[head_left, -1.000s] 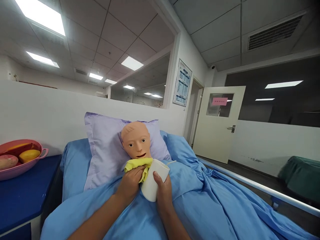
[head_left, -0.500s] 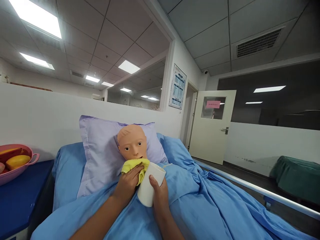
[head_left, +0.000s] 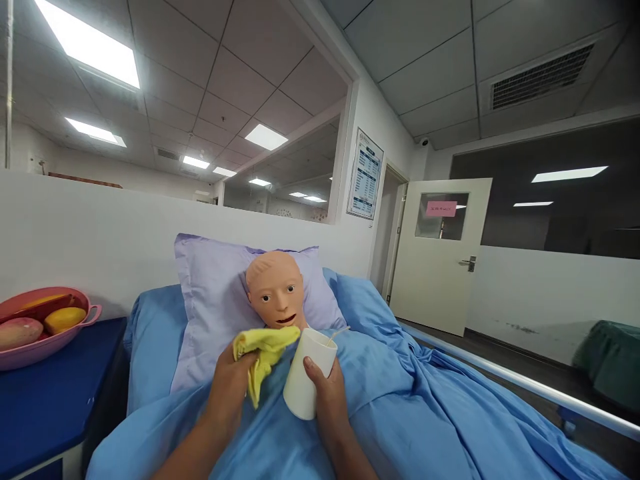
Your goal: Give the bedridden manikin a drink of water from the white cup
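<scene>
A yellow cloth (head_left: 265, 348) hangs from my left hand (head_left: 229, 380), whose fingers are closed round its near end. My right hand (head_left: 327, 393) grips a white cup (head_left: 304, 383) that leans over the bed, thumb on its near side. A thin straw or stick (head_left: 339, 335) pokes out of the cup's top; what is inside the cup cannot be made out. Just beyond both hands lies a manikin (head_left: 275, 287) with its mouth open, its head on a lilac pillow (head_left: 210, 287). The cloth is just below its chin.
Blue bedding (head_left: 400, 400) covers the manikin's body. At the left, a pink basket (head_left: 55, 347) of fruit stands on a blue-topped cabinet (head_left: 45, 400). A pale bed rail (head_left: 500, 370) runs along the right. Farther back is an open door (head_left: 440, 267).
My left hand has drawn the cloth away from the manikin's mouth, down and left, uncovering it. My right hand still holds the cup. The view has shifted slightly left.
</scene>
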Available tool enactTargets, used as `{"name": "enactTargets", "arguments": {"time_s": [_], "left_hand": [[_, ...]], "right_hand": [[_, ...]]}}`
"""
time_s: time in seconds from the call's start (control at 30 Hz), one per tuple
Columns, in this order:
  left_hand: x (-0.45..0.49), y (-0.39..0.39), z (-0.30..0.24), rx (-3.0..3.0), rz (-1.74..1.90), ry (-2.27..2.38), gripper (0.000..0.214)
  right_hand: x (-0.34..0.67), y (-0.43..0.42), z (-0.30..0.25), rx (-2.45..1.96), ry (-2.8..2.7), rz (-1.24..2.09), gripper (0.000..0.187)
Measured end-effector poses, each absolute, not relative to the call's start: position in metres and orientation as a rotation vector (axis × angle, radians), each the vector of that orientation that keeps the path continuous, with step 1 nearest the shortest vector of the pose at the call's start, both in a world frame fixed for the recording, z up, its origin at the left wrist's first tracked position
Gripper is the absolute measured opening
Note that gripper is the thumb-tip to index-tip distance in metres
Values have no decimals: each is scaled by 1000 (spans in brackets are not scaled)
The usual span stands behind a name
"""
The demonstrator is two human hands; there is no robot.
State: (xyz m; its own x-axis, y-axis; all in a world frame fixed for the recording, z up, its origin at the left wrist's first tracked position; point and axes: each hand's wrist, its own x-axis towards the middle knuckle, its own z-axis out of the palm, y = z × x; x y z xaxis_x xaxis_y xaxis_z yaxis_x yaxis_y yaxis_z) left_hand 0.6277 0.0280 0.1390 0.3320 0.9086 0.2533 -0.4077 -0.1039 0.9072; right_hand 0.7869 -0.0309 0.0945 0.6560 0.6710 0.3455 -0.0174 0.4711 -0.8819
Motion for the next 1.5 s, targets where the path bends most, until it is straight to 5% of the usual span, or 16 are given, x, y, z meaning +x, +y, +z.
{"name": "enactTargets", "arguments": {"time_s": [0.3,1.5], "left_hand": [[624,47,104,596,698,527,39],[604,56,69,549,715,282,48]], "right_hand": [[780,-37,96,-1061,-911,488,68],[769,-47,108,-1104,-1127,875,64]]}}
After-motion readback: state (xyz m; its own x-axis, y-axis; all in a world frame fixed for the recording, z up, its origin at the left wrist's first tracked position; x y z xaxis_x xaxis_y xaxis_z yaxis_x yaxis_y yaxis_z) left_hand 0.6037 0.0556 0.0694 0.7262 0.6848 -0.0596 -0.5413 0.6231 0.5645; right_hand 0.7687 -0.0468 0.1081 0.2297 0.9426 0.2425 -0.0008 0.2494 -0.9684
